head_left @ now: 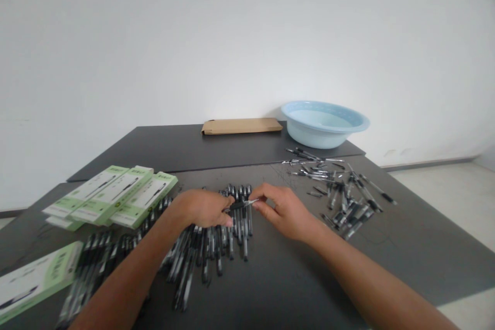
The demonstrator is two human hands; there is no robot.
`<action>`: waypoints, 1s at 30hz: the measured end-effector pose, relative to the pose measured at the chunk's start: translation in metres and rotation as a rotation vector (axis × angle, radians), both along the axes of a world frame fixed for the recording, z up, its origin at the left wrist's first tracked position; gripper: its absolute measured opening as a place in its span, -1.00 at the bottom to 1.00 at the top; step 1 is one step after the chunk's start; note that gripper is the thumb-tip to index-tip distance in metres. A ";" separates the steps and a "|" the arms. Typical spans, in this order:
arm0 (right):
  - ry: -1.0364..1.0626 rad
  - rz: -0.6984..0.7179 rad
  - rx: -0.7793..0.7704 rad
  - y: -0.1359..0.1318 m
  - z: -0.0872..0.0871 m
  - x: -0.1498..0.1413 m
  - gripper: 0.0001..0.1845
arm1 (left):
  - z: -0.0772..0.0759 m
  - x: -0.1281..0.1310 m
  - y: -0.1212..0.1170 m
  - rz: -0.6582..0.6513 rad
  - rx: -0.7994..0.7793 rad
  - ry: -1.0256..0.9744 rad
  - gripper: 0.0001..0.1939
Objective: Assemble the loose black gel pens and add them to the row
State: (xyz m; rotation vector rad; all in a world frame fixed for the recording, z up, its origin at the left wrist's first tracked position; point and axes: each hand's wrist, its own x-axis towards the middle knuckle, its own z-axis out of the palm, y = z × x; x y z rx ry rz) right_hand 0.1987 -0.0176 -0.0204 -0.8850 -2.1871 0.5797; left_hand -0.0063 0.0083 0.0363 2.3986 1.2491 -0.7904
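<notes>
My left hand (209, 207) is closed round a pen (238, 205) with a black grip, held roughly level above the dark table. The thumb and fingers of my right hand (284, 210) pinch the pen's pale, narrow tip end. Whether that tip is joined to the barrel or a separate piece, I cannot tell. Below and beside my left hand lies a dense row of capped clear pens (204, 252) with black caps, partly covered by my hand and forearm. A scattered heap of loose pens and pen parts (348, 211) is to the right of my right hand.
Green-and-white pen boxes (108, 193) overlap at the left, and another pen box (38, 278) lies nearer. More pens (87, 273) lie next to it. At the back are a flat brown cardboard box (243, 126) and a light-blue basin (325, 134) near the white wall.
</notes>
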 end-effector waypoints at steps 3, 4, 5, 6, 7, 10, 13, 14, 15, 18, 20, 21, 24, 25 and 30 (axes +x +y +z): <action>-0.009 -0.004 -0.005 0.000 0.000 0.000 -0.90 | 0.001 0.001 -0.001 -0.006 -0.001 0.006 -0.44; -0.011 -0.005 -0.005 0.000 0.000 0.000 -0.90 | 0.001 0.001 -0.001 -0.007 0.001 0.007 -0.43; -0.014 -0.005 -0.004 0.000 0.000 0.000 -0.90 | 0.001 0.001 -0.001 -0.007 0.005 0.009 -0.43; -0.015 -0.004 -0.003 -0.001 0.000 0.000 -0.90 | 0.001 0.001 -0.001 -0.005 0.009 0.013 -0.43; -0.016 -0.002 -0.002 -0.001 0.000 0.000 -0.90 | 0.001 0.001 -0.001 -0.001 0.011 0.018 -0.43; -0.020 0.005 -0.006 -0.001 0.000 0.001 -0.90 | 0.000 0.001 -0.001 0.004 0.018 0.021 -0.43; -0.018 0.010 -0.011 -0.001 0.000 0.001 -0.90 | 0.000 0.001 -0.001 0.001 0.019 0.024 -0.46; -0.015 0.011 -0.010 -0.001 0.000 0.000 -0.91 | 0.000 0.001 -0.001 -0.002 0.018 0.026 -0.46; -0.012 0.013 -0.007 -0.001 0.000 0.000 -0.91 | 0.000 0.001 -0.001 -0.003 0.015 0.027 -0.46; -0.003 0.020 -0.001 -0.002 0.000 0.000 -0.92 | 0.000 0.002 -0.002 -0.003 0.024 0.029 -0.46; -0.001 0.022 -0.002 -0.002 0.000 0.000 -0.92 | 0.000 0.003 -0.003 -0.002 0.030 0.031 -0.48; 0.000 0.023 -0.003 -0.002 0.000 0.000 -0.92 | 0.001 0.003 -0.003 -0.001 0.032 0.033 -0.48; -0.002 0.024 -0.004 -0.003 0.000 0.000 -0.91 | 0.002 0.004 -0.004 -0.003 0.028 0.035 -0.47; -0.004 0.025 -0.004 -0.003 0.000 0.000 -0.90 | 0.003 0.004 -0.004 -0.002 0.027 0.036 -0.47; -0.025 0.030 0.007 -0.003 0.001 -0.001 -0.91 | 0.003 0.005 -0.005 -0.001 0.015 0.027 -0.49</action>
